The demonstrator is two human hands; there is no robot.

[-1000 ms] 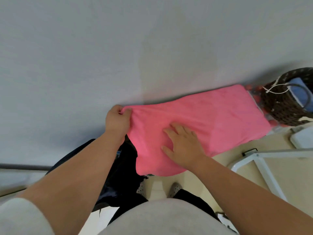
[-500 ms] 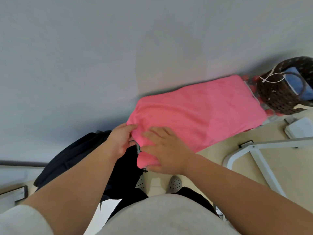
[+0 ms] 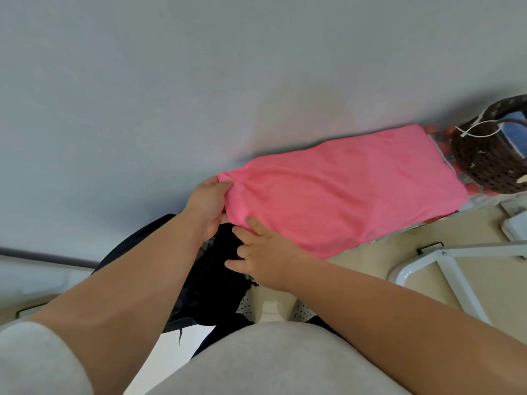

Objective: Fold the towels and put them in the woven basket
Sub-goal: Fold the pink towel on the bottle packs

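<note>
- Two hands on one pink towel (image 3: 342, 192), which lies spread flat on the grey counter (image 3: 171, 95) with its near edge hanging off the front.
- Left hand (image 3: 208, 206): fingers (image 3: 225, 185) pressed together, pinching the towel's left corner, which is slightly bunched.
- Right hand (image 3: 265, 255): at the towel's near edge, close beside the left hand. One finger lies on the pink cloth, the rest are loosely curled just below the edge. Cannot tell if they grip the hem.
- Woven basket (image 3: 484, 163): dark brown, far right on the counter, just beside the towel's right end. Blue cloth (image 3: 516, 132) inside, white cord (image 3: 479, 132) on the rim.
- Black bag (image 3: 211, 280) under my hands, below the counter edge.
- White metal frame (image 3: 445, 258) on the beige floor (image 3: 370, 269), right of my right arm.
</note>
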